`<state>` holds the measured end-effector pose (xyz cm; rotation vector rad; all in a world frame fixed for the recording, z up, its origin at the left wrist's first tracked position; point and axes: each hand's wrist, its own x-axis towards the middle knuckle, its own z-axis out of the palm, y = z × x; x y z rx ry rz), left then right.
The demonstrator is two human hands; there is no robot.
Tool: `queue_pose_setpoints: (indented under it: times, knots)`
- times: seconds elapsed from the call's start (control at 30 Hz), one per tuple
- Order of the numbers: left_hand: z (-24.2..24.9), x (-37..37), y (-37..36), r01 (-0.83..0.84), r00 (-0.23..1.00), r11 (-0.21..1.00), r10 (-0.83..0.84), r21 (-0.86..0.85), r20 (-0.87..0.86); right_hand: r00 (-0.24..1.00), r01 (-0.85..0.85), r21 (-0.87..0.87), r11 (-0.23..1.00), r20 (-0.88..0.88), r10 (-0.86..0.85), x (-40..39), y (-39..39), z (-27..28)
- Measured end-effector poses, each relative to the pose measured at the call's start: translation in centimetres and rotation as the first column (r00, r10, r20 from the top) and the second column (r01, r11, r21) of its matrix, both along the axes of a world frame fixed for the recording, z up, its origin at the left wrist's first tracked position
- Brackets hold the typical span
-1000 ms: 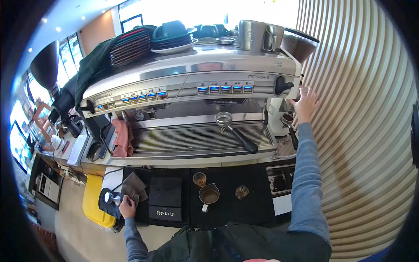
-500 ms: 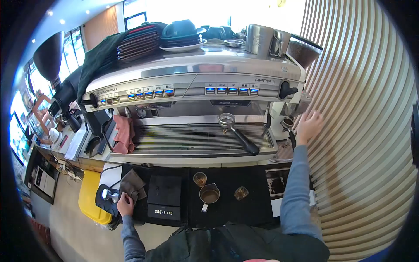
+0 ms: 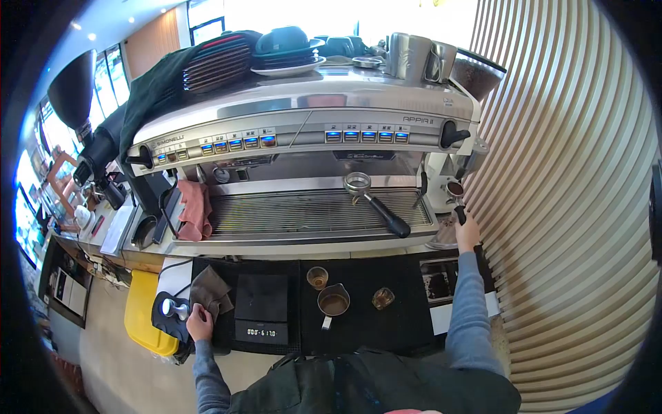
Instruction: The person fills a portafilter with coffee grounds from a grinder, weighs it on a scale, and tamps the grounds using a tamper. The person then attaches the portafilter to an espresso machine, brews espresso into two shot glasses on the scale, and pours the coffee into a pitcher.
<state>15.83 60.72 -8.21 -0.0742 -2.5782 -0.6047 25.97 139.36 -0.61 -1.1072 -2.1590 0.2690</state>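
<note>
On the far right, my right hand [image 3: 467, 233] is closed round the black handle of a portafilter [image 3: 455, 190], whose basket holds dark coffee grounds. This portafilter is at the grinder [image 3: 439, 181] beside the espresso machine. At the lower left, my left hand [image 3: 200, 323] has its fingers closed on the edge of a grey-brown cloth [image 3: 210, 290]. Just left of that hand, a tamper [image 3: 172, 309] with a shiny top rests on a black mat. A second portafilter [image 3: 386, 215] lies on the machine's drip tray [image 3: 283, 215].
The espresso machine [image 3: 372, 117] spans the back, with cups and metal pitchers on top. On the black counter mat are a scale [image 3: 261, 307], a small glass [image 3: 317, 278], a metal pitcher [image 3: 334, 301] and another small glass [image 3: 383, 298]. A pink cloth [image 3: 195, 210] hangs left of the drip tray.
My right hand has come down from beside the grinder and closed on the portafilter handle. The portafilter's basket shows more plainly. My left hand has stayed at the cloth.
</note>
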Motion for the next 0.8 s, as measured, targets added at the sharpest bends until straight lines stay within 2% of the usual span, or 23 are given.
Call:
queue_pose_setpoints:
  times: [0.23,0.3,0.33,0.37,0.4,0.43,0.47,0.53,0.63,0.7,0.73,0.8]
  knots:
    - [-0.3,-0.2,-0.4,0.021,0.998,1.0,-0.022,0.022,0.052,0.996,-0.012,0.041,0.999,-0.091,0.016,5.6,-7.2,3.3]
    - [0.2,0.1,0.1,0.022,0.999,0.999,-0.023,0.035,0.045,0.999,0.052,-0.052,0.997,-0.001,-0.052,8.6,-11.4,7.3]
    - [0.5,0.1,0.2,0.02,0.999,0.999,-0.021,0.03,0.039,0.998,0.02,-0.026,0.999,-0.061,-0.022,10.0,-13.4,8.9]
    - [0.6,0.2,0.3,0.018,0.999,1.0,-0.019,0.024,0.037,0.983,-0.118,-0.009,0.993,-0.14,0.116,11.7,-12.4,8.1]
    - [0.7,0.1,0.3,0.011,0.999,1.0,-0.012,0.02,0.051,0.969,-0.21,0.004,0.978,-0.132,0.208,13.0,-14.2,10.3]
    - [0.7,0.2,0.3,0.008,0.998,1.0,-0.009,0.015,0.066,0.978,-0.2,-0.06,0.978,-0.064,0.197,14.2,-15.2,11.6]
    - [0.8,0.3,0.3,-0.006,0.997,1.0,0.005,0.011,0.082,0.965,-0.245,-0.058,0.968,-0.107,0.238,14.9,-16.6,12.8]
    - [1.0,0.2,0.4,0.008,0.998,0.999,-0.011,0.041,0.066,0.963,-0.267,-0.086,0.96,-0.071,0.261,16.0,-19.4,14.9]
    - [0.7,0.1,0.3,0.004,0.999,1.0,-0.004,0.003,0.045,0.948,-0.318,-0.153,0.936,-0.045,0.315,16.1,-22.5,15.0]
    - [1.3,0.3,0.5,0.005,0.997,1.0,-0.006,0.021,0.075,0.856,-0.507,-0.085,0.858,-0.164,0.489,14.9,-25.9,14.6]
    - [1.1,0.2,0.4,0.009,0.998,1.0,-0.01,0.014,0.057,0.853,-0.515,-0.098,0.852,-0.16,0.497,14.2,-27.5,14.4]
    - [0.8,0.0,0.1,0.012,0.998,1.0,-0.014,0.02,0.054,0.775,-0.632,-0.182,0.753,-0.121,0.621,12.3,-30.8,14.4]
